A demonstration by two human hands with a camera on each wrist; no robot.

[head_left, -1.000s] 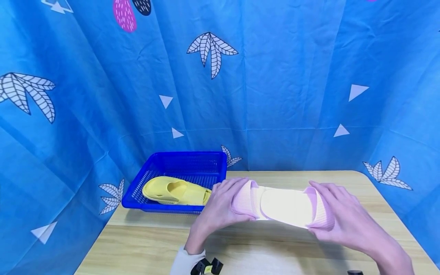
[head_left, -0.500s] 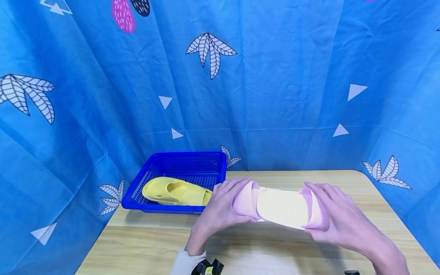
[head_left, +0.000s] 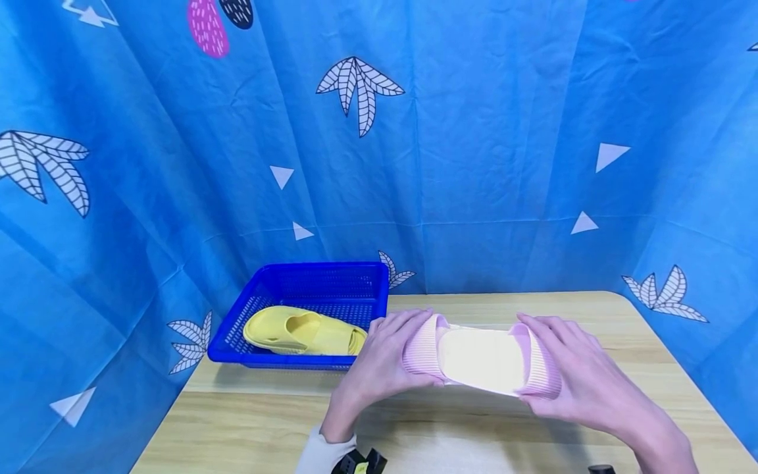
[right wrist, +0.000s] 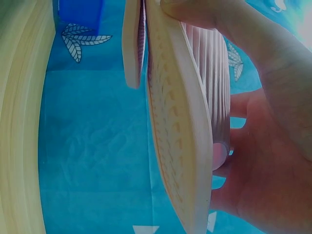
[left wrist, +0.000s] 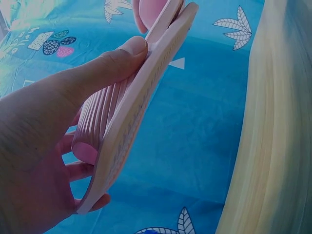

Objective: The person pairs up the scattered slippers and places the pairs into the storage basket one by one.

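Two pink slides with ribbed straps are held sole to sole above the table, overlapping lengthwise. My left hand grips the left slide at its strap end; in the left wrist view its thumb presses the edge of that slide. My right hand holds the right slide by its strap end, thumb at the sole edge and fingers round the strap in the right wrist view, where its patterned sole shows. The pale insole between the hands is overexposed in the head view.
At the left, a blue perforated basket stands on the wooden table. Yellow slippers lie in it, partly hidden by my left hand. A blue patterned curtain encloses the back and sides.
My right hand has moved left, sliding its slide further over the other, so the straps are closer together. The left hand has barely moved.
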